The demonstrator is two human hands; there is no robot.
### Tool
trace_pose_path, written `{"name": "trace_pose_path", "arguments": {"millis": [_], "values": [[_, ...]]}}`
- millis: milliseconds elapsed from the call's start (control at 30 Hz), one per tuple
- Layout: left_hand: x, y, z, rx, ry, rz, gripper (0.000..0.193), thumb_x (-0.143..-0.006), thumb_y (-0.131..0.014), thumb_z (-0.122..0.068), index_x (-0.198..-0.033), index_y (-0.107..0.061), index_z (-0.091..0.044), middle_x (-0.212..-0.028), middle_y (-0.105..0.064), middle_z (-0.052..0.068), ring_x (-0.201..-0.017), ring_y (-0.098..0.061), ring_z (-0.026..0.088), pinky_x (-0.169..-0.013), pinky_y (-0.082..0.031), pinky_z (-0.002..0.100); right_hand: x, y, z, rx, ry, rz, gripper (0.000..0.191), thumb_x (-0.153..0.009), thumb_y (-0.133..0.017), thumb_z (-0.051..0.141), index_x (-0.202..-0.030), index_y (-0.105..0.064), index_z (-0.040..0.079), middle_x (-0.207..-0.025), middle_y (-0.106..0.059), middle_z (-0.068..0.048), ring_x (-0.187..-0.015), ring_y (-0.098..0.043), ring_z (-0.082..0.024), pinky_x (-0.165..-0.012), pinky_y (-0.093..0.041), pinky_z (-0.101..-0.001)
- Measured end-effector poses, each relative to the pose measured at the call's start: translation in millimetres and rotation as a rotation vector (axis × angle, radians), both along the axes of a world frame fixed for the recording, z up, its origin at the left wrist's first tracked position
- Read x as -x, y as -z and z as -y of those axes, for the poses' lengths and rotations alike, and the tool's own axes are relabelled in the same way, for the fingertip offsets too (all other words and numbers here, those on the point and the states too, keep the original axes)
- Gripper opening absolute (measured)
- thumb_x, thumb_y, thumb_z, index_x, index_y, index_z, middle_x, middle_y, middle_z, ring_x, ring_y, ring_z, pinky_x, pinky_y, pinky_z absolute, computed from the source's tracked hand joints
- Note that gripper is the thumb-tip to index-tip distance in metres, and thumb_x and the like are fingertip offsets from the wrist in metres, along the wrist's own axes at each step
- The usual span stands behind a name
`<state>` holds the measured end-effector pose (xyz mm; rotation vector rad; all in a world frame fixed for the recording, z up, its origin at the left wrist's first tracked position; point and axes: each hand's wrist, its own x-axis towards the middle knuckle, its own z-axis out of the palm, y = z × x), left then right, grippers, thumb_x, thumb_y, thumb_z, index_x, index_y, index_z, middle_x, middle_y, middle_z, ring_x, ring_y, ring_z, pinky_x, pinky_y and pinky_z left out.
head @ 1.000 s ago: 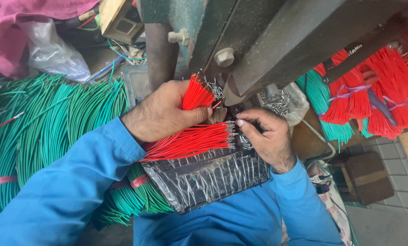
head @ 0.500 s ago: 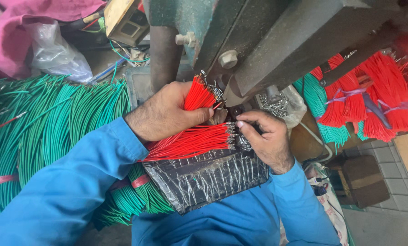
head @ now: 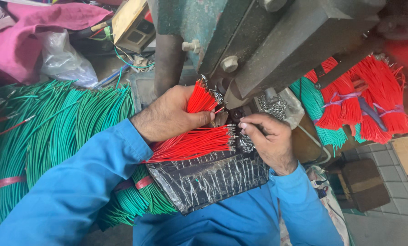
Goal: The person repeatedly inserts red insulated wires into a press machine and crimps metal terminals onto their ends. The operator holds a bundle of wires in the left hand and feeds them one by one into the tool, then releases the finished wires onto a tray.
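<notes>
Red wires (head: 200, 99) are clamped as a short bundle in the closed grip of the left hand (head: 170, 114), just under the green press machine (head: 213, 32). A second fan of red wires (head: 192, 143) is laid across the black tray (head: 208, 177), with metal-tipped ends toward the right hand (head: 270, 141), whose fingertips (head: 244, 125) are pinched on something too small to be made out. Little is changed from half a second earlier; both hands are kept in place.
</notes>
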<state>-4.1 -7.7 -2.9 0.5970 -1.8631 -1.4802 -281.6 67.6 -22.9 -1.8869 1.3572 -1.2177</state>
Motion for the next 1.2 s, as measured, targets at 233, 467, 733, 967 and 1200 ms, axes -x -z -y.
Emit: {"name": "trace_pose_path", "arguments": {"millis": [233,467,733,967,1200], "values": [[-0.3,-1.9,-1.2,0.065,-0.078,0.073,0.017,-0.092,-0.066,-0.013,-0.105,-0.071,-0.002,-0.084,-0.076,0.004,-0.080,-0.071,0.008,-0.076,-0.060,0.028,-10.7,-18.3,9.3,-0.012,-0.016,0.156,0.015,-0.101,-0.061,-0.004,-0.113,-0.068,-0.009,-0.109,-0.076,-0.014,-0.102,-0.075,-0.019,-0.095,-0.061,-0.0298],[0.1,-1.4,-2.0,0.182,-0.141,0.088,0.020,-0.091,-0.066,-0.012,-0.107,-0.070,-0.001,-0.083,-0.075,0.006,-0.079,-0.071,0.011,-0.076,-0.059,0.031,-29.8,-3.0,25.9,-0.052,-0.081,0.211,0.007,-0.100,-0.066,-0.001,-0.104,-0.066,-0.006,-0.100,-0.076,-0.012,-0.092,-0.071,-0.013,-0.084,-0.057,-0.0252],[0.4,-0.5,-0.9,0.109,-0.081,0.037,0.021,-0.091,-0.066,-0.015,-0.107,-0.069,-0.002,-0.084,-0.075,0.006,-0.080,-0.069,0.008,-0.076,-0.059,0.030,-21.0,6.5,34.4,-0.114,0.006,0.082,0.010,-0.098,-0.075,0.005,-0.098,-0.074,-0.005,-0.086,-0.073,-0.006,-0.078,-0.063,-0.007,-0.069,-0.051,-0.0235],[0.4,-3.9,-3.4,0.139,-0.106,0.080,0.018,-0.090,-0.065,-0.013,-0.104,-0.069,-0.002,-0.078,-0.072,0.006,-0.075,-0.067,0.010,-0.072,-0.058,0.031,-19.6,2.3,34.1,-0.053,-0.037,0.079,0.011,-0.094,-0.075,0.006,-0.101,-0.076,-0.003,-0.093,-0.077,-0.006,-0.084,-0.070,-0.007,-0.075,-0.057,-0.0218],[-0.3,-2.4,-2.5,0.129,-0.100,0.062,0.019,-0.090,-0.065,-0.013,-0.105,-0.069,-0.002,-0.080,-0.073,0.005,-0.077,-0.067,0.009,-0.073,-0.058,0.030,-25.8,-1.7,33.7,-0.098,-0.028,0.095,0.008,-0.096,-0.073,0.001,-0.102,-0.076,-0.003,-0.091,-0.077,-0.008,-0.083,-0.069,-0.009,-0.075,-0.056,-0.0236]]}}
